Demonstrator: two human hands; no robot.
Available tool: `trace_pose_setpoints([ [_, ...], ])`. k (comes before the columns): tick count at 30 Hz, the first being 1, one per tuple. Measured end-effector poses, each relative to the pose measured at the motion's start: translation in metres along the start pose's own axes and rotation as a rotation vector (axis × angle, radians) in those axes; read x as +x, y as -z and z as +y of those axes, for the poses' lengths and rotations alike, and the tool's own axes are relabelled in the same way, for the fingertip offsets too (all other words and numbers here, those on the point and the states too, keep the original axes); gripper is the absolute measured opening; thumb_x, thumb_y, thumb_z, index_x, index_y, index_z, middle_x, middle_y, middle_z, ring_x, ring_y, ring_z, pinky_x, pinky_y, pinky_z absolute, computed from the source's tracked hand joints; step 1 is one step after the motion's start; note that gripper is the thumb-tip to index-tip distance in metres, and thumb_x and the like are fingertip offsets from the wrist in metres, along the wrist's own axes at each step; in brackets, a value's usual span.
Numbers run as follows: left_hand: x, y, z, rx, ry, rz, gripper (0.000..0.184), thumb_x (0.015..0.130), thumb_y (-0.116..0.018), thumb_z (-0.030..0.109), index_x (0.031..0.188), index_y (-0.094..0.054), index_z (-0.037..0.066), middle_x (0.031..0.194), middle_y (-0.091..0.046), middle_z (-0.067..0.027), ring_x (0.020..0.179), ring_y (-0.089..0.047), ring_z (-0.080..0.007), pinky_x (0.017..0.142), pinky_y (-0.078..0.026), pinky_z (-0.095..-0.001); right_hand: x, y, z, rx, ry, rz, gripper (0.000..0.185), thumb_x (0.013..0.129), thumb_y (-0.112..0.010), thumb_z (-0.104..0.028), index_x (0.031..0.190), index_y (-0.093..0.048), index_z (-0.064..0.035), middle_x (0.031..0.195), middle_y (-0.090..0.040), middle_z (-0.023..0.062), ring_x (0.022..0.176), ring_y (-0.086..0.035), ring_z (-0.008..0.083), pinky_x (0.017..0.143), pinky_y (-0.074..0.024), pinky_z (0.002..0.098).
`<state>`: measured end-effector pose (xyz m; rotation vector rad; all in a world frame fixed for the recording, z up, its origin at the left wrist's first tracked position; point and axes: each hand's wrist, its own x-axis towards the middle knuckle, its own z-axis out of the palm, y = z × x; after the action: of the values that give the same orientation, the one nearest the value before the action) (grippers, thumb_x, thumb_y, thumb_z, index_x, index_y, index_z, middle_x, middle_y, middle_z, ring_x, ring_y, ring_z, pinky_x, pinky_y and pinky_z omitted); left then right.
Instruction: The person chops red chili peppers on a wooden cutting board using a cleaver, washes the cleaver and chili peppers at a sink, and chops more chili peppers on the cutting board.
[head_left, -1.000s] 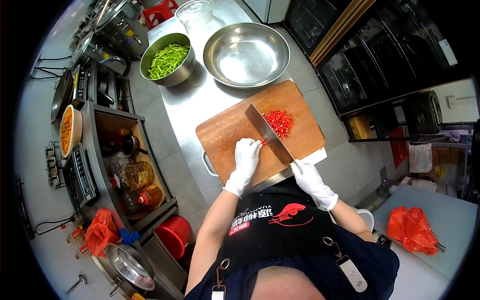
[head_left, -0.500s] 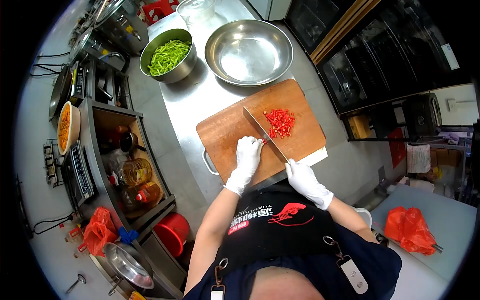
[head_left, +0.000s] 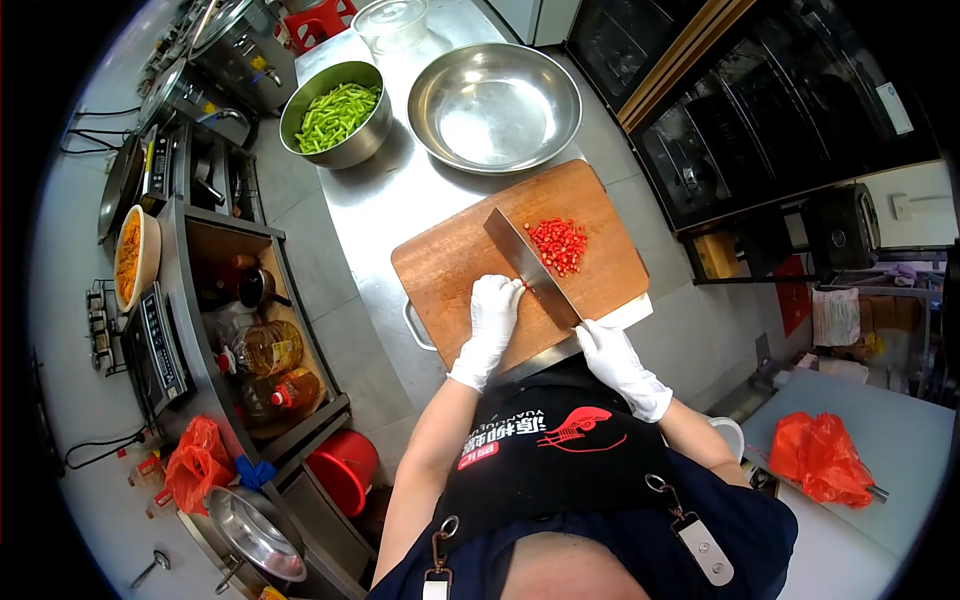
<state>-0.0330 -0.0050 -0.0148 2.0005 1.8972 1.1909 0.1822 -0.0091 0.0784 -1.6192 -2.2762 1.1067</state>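
My right hand, in a white glove, grips the handle of a broad-bladed cleaver over the wooden cutting board. Beside the blade, my gloved left hand is closed with fingertips pinching a small piece of red chili, mostly hidden by the fingers. On the blade's other side lies a heap of chopped red chilies. The board rests at an angle on a steel table.
Beyond the board stand a wide steel basin and a steel bowl of cut green vegetables. A lidded clear container sits at the far end. Left is a counter with oil bottles; right, a red plastic bag.
The cleaver's blade has tilted, so more of its flat side shows. Both hands stay in nearly the same place, with the left hand still at the chili piece.
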Motion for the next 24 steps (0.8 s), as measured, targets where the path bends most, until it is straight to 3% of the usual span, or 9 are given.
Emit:
trace_pose_setpoints([
  [12,0.003,0.001,-0.001,0.012,-0.013,-0.043,0.009,0.076,-0.073,0.008,0.084,-0.068,0.005,0.08,-0.06,-0.0081,0.078,-0.056,-0.0286,0.071,-0.044,-0.0393,0.003,0.0,-0.012,-0.139,-0.036,-0.057,0.024,0.098,-0.046,-0.022,0.092,-0.055,-0.0015,0.073,-0.063,0.0253,0.07,-0.063,0.0437,0.064,-0.0508,0.0511],
  [15,0.004,0.002,0.0,0.015,-0.022,-0.045,0.008,0.077,-0.073,0.009,0.084,-0.068,0.005,0.081,-0.06,-0.0082,0.08,-0.056,-0.0286,0.072,-0.044,-0.0395,0.016,-0.007,-0.019,-0.098,-0.118,-0.134,0.031,0.098,-0.048,-0.024,0.105,-0.06,0.0038,0.086,-0.065,0.0296,0.083,-0.063,0.0468,0.072,-0.0497,0.0515],
  [18,0.004,0.002,0.002,0.03,0.003,-0.045,0.01,0.077,-0.073,0.009,0.084,-0.068,0.006,0.082,-0.06,-0.0083,0.08,-0.056,-0.0281,0.072,-0.044,-0.0392,0.013,-0.019,-0.008,-0.092,-0.073,0.005,0.03,0.098,-0.048,-0.023,0.103,-0.061,0.0036,0.077,-0.064,0.0258,0.074,-0.064,0.0426,0.067,-0.0504,0.0473],
  [21,0.002,0.002,0.004,0.019,0.03,-0.015,0.013,0.075,-0.075,0.009,0.085,-0.068,0.006,0.083,-0.06,-0.0084,0.081,-0.056,-0.028,0.073,-0.045,-0.0388,0.014,-0.018,0.01,0.176,-0.111,0.025,0.029,0.098,-0.048,-0.022,0.1,-0.062,0.0029,0.068,-0.062,0.0198,0.065,-0.063,0.0347,0.063,-0.0496,0.0409],
  [24,0.0,0.002,0.002,0.006,0.037,0.012,0.016,0.073,-0.077,0.009,0.086,-0.068,0.006,0.083,-0.06,-0.0084,0.082,-0.056,-0.0281,0.073,-0.046,-0.0384,0.009,-0.005,0.007,0.144,-0.11,-0.023,0.029,0.097,-0.048,-0.025,0.097,-0.06,0.0019,0.083,-0.064,0.0269,0.081,-0.062,0.0456,0.072,-0.0494,0.0509],
])
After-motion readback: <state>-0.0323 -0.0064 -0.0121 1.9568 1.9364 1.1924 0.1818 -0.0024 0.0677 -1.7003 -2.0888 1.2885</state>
